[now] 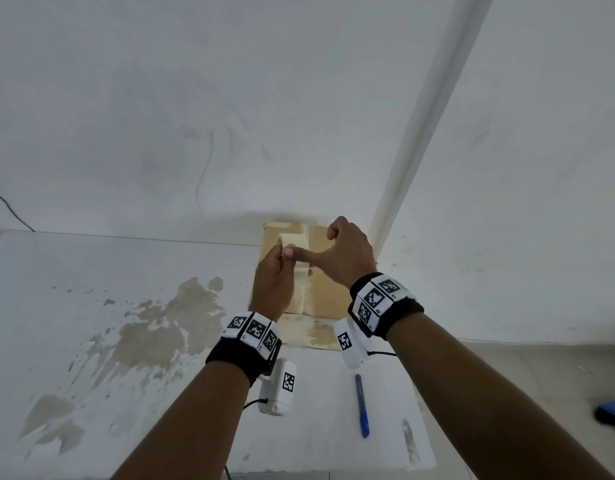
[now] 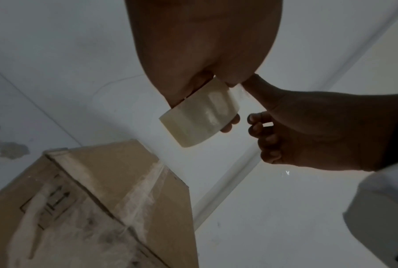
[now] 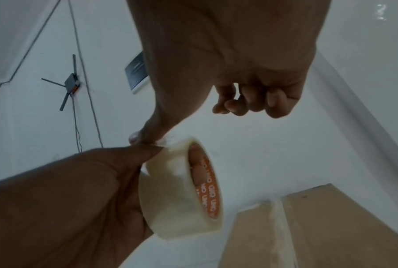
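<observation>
My left hand grips a roll of clear packing tape with an orange core, held just above a closed cardboard box. My right hand has its fingers curled into the palm, and its thumb reaches left to press on the roll's outer edge. The right wrist view shows the tape roll in the left hand, with left fingers through the core. In the left wrist view the tape roll sits under the left hand, above the box, whose seam is taped.
The box stands on a stained white table against a white wall. A blue pen lies near the table's front right. A white conduit runs up the wall. A blue object lies on the floor to the right.
</observation>
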`<state>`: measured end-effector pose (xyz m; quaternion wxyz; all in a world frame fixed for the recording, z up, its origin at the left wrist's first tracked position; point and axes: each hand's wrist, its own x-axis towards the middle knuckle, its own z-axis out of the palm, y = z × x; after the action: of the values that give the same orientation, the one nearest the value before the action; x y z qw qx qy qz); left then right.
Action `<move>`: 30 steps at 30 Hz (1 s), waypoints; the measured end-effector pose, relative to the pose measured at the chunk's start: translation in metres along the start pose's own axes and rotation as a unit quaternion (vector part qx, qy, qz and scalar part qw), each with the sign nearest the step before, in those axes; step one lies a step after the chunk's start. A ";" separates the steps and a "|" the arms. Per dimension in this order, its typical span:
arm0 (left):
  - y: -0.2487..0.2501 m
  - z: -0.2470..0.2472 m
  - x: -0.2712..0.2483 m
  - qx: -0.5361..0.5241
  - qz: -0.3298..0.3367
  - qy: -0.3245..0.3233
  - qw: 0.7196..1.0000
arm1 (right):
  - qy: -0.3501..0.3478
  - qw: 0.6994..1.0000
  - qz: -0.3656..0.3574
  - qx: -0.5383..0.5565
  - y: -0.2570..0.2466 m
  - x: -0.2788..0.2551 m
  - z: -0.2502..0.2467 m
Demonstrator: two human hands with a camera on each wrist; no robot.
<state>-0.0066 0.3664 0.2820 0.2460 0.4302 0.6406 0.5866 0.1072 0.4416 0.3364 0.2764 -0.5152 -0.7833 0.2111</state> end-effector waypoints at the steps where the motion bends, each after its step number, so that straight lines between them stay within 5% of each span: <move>1: 0.000 -0.001 0.001 0.001 0.003 -0.006 1.000 | 0.003 1.000 -0.017 0.018 0.002 -0.001 0.001; 7: 0.018 -0.004 -0.004 -0.035 0.018 -0.050 0.998 | -0.064 0.968 -0.195 0.144 0.006 -0.005 -0.003; 16: 0.017 -0.007 -0.005 -0.061 -0.027 -0.065 0.996 | -0.121 0.958 -0.238 0.108 0.014 0.011 -0.024; 25: 0.019 -0.007 -0.009 -0.067 -0.039 -0.083 0.994 | -0.135 0.974 -0.158 0.094 0.008 0.014 -0.015; 30: 0.017 -0.008 -0.010 -0.066 -0.038 -0.089 0.993 | -0.094 0.969 -0.214 0.081 0.007 0.015 -0.006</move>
<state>-0.0032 0.3528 0.2982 0.3520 0.4384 0.5924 0.5771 0.1107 0.4582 0.3397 0.2812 -0.2890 -0.8781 0.2574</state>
